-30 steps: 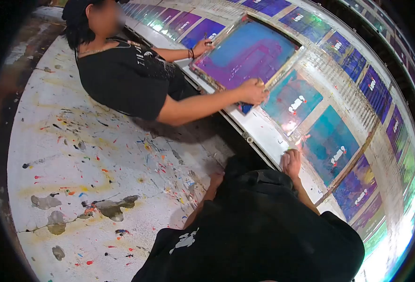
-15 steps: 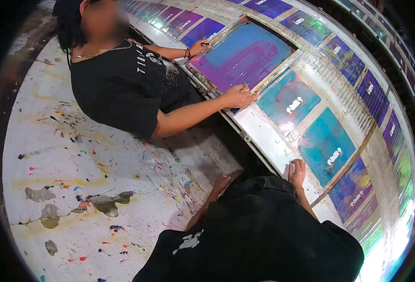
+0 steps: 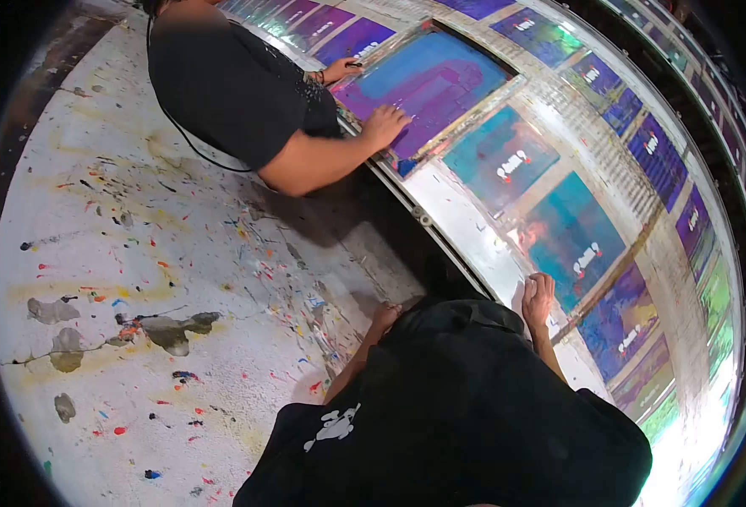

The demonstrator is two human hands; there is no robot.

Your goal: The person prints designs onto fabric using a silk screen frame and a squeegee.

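Right hand (image 3: 538, 297) rests flat, fingers spread and empty, at the surface's (image 3: 461, 221) near edge beside the teal print (image 3: 569, 238); left hand (image 3: 384, 318) hangs lower, its grip unclear.

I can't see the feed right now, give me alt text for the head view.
The wearer's right hand rests flat on the edge of a long printing table lined with blue and purple prints, while the left hand hangs by the dark shirt. Farther along, a co-worker in black presses both hands on a framed screen. Paint spatters the floor.
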